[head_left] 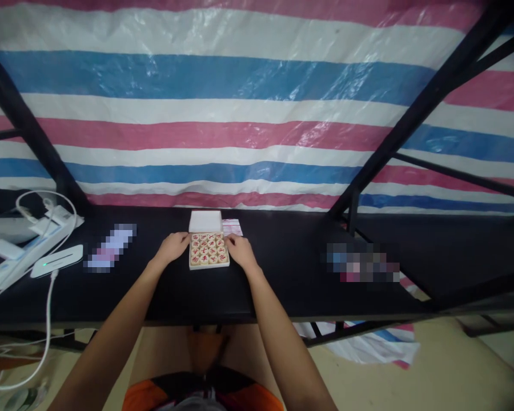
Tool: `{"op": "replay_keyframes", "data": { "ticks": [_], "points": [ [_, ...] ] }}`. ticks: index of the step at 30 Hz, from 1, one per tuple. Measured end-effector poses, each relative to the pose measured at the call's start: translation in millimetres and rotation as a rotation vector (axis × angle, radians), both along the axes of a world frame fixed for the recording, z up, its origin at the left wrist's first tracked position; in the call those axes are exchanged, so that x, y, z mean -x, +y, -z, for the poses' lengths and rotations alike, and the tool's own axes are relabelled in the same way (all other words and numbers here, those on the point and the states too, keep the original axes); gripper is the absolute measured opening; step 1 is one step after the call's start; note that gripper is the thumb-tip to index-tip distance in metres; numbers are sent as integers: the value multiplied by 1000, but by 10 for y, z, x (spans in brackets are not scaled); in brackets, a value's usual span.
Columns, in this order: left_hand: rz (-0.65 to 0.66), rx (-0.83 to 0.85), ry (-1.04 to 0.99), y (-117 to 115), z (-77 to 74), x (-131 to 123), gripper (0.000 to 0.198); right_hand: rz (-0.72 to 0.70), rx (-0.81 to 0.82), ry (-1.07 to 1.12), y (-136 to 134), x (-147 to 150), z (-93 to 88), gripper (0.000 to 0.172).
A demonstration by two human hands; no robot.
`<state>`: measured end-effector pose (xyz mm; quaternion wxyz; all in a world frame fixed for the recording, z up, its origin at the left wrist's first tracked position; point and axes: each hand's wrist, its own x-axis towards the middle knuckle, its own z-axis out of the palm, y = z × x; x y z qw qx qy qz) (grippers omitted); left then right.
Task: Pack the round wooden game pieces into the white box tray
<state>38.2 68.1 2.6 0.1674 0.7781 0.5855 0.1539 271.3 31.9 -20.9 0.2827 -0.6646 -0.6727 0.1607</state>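
Observation:
An open white box (209, 266) stands on the black table, its lid (205, 221) raised at the back. Rows of round, pale wooden pieces with red characters (204, 251) fill it. At the box's left side is my left hand (174, 246), its fingertips at the edge near the lid. Against the right side rests my right hand (240, 250), fingers curled toward the box edge. Whether either hand grips the box is too small to tell. Behind the right hand lies a pink and white paper (232, 227).
On the left of the black table (300, 291) lie a white power strip (25, 257) with cables, a white device (57, 261) and a blurred flat item (111, 248). Blurred objects (362, 264) sit at the right. Black frame bars slope up on both sides.

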Motion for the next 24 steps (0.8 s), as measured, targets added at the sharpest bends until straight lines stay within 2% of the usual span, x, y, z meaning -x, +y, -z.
{"op": "replay_keyframes", "data": {
  "ticks": [11, 24],
  "points": [
    [-11, 35, 107, -37, -25, 6, 43, 18, 45, -12, 45, 24, -76, 24],
    [-9, 19, 109, -19, 5, -24, 40, 6, 19, 46, 42, -12, -5, 24]
  ]
}}
